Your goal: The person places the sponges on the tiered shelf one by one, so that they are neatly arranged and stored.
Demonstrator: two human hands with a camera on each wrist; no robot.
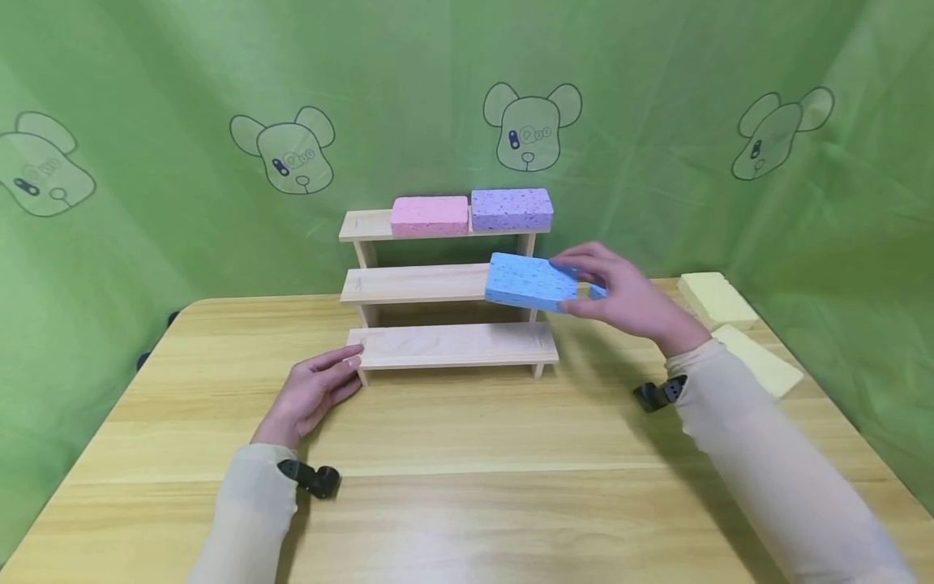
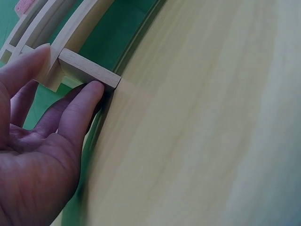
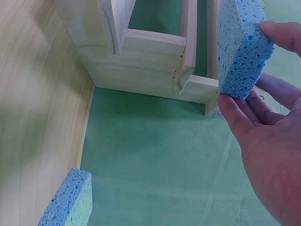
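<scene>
The wooden rack (image 1: 452, 344) stands on the table (image 1: 467, 503). The left hand (image 1: 317, 393) rests against the left end of the bottom shelf, a position that suggests bracing the rack against shift. The pink sponge (image 1: 429, 216) and purple sponge (image 1: 511, 209) lie side by side on the top shelf (image 1: 370, 221). The blue sponge (image 1: 529, 280) is at the right end of the middle shelf (image 1: 416, 284), slightly askew; contact with the board cannot be confirmed. The right hand (image 1: 620, 296) holds its right end, probably to keep the fingers clear of the shelf.

Grip, right: thumb and fingers pinch opposite sides, spread only to the sponge's width. Grip, left: fingers extended, lightly touching the rack, enclosing nothing.
</scene>
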